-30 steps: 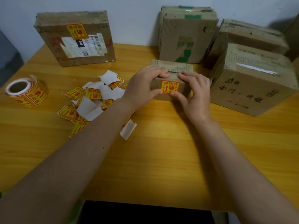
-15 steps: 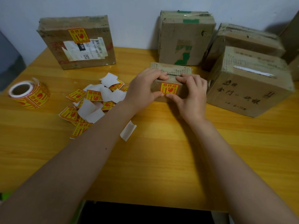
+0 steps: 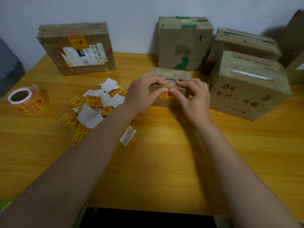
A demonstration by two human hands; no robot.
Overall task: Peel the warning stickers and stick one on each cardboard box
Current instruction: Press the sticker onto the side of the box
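five closed cardboard boxes stand on the wooden table (image 3: 164, 162), contents hidden. the small box (image 3: 171, 89) sits mid-table with a yellow warning sticker (image 3: 166, 96) on its near face. left hand (image 3: 143, 94) and right hand (image 3: 192, 97) grip the small box, fingers curled over its top, both thumbs pressing the sticker's upper edge.
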